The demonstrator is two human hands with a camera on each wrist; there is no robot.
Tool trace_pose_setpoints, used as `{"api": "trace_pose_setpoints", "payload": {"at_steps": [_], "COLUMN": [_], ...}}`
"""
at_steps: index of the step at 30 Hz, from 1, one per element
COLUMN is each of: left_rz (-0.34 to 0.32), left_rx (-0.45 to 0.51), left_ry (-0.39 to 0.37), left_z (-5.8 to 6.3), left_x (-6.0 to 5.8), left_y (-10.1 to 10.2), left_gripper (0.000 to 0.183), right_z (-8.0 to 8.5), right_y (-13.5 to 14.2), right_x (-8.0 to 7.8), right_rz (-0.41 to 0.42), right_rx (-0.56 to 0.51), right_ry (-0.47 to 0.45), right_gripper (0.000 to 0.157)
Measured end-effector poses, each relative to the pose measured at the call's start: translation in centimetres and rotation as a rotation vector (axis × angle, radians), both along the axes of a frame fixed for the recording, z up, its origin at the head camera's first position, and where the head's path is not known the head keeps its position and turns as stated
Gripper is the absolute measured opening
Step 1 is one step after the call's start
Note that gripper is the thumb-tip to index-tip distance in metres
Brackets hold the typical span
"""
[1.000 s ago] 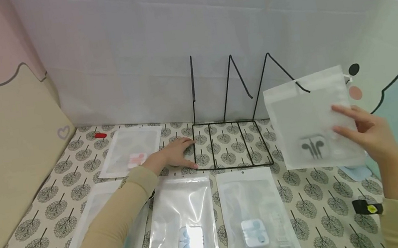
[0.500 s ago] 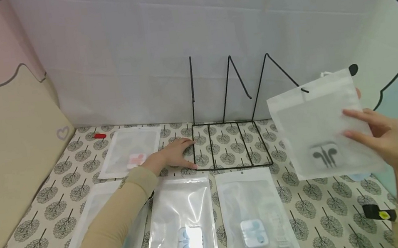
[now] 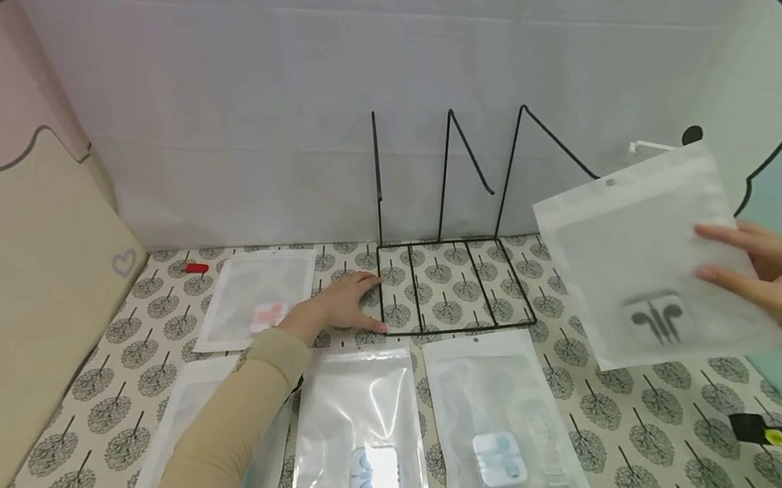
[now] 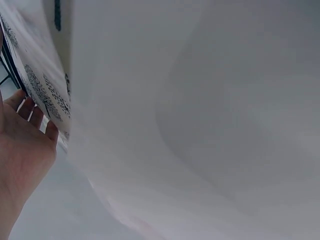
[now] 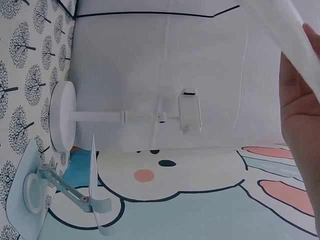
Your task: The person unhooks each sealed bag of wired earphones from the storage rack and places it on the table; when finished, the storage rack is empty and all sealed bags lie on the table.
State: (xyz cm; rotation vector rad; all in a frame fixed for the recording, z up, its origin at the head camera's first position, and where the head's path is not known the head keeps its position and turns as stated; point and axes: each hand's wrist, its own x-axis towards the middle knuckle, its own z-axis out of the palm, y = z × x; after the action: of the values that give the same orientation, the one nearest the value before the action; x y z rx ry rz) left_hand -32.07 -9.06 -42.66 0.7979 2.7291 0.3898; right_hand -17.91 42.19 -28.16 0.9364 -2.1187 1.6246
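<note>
My right hand (image 3: pixel 773 276) pinches the right side of a frosted zip bag (image 3: pixel 615 256), tilted and raised at the right. Dark earphones in a case (image 3: pixel 657 320) show through its lower part. Its hang hole sits beside the end of the rightmost hook (image 3: pixel 563 143) of a black wire rack (image 3: pixel 450 330). My left hand (image 3: pixel 342 300) rests at the rack's left edge, fingers and thumb spread with the tips right at the wire. In the right wrist view the bag (image 5: pixel 287 35) crosses the upper right, partly hiding the right hand (image 5: pixel 300 105).
Bags lie in front: a shiny one (image 3: pixel 355 397), a frosted one (image 3: pixel 488 396), another (image 3: pixel 188 394) under the left arm. A bag with a pink case (image 3: pixel 265 277) lies behind that arm. Right: a white phone stand (image 5: pixel 62 117) and a light blue one (image 5: pixel 20 195).
The right hand and its bag have moved right and slightly down. The hook end, earlier seen over the bag's front at the hole, now meets its top edge. The left hand has stayed put.
</note>
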Motion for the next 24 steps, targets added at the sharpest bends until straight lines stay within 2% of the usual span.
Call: {"api": "trace_pose_setpoints", "payload": {"at_steps": [5, 9, 13, 20, 24], "left_rz": [0.007, 0.007, 0.003, 0.000, 0.000], "left_rx": [0.002, 0.001, -0.005, -0.006, -0.003], "left_ry": [-0.003, -0.001, 0.003, 0.014, 0.018], "left_z": [0.1, 0.0, -0.1, -0.1, -0.2], "left_x": [0.1, 0.1, 0.1, -0.1, -0.1], "left_y": [0.0, -0.1, 0.0, 0.0, 0.0], "left_gripper": [0.104, 0.104, 0.104, 0.104, 0.105], "right_z": [-0.6, -1.6, -2.5, -3.2, -3.7], "right_y": [0.4, 0.9, 1.5, 1.7, 2.0], "right_x": [0.4, 0.8, 1.6, 3.7, 4.5], "right_rz": [0.082, 0.082, 0.050, -0.266, -0.278], "right_rx": [-0.021, 0.031, 0.074, 0.415, 0.463], "right_ry": [0.046, 0.053, -0.007, -0.075, -0.152], "right_gripper": [0.046, 0.048, 0.053, 0.060, 0.060]}}
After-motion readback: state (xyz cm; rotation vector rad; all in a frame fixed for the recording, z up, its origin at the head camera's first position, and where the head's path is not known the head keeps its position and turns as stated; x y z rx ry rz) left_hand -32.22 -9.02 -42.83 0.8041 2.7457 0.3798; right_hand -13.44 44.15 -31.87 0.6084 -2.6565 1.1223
